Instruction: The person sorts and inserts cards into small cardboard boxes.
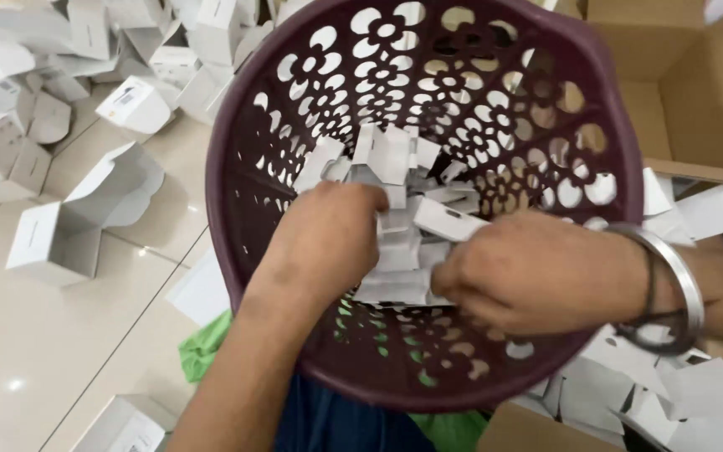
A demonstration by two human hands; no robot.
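2 bare hands reach down into a dark purple plastic basket (236, 151) with flower-shaped cut-outs in its wall, seen from the head camera looking straight into it. The left hand (328, 234) is curled with its fingers dug into a heap of small folded white card pieces (399, 209) at the bottom of the basket; its fingertips are hidden among them, so I cannot tell just what it has hold of. The right hand (529, 268), with a metal bangle (679, 276) and a dark band at the wrist, is closed around 1 bundle of the same white pieces, one of which sticks up between the hands. Both hands are close together, almost touching, over the middle of the heap.

Around the basket, on the pale tiled floor (35, 351) to the left, lie many small white cardboard boxes (56, 238), some open, some closed. An open brown carton (679, 92) stands at the upper right, and another carton (529, 431) at the lower right holds more flat white pieces. Green cloth (202, 347) shows beneath the basket.
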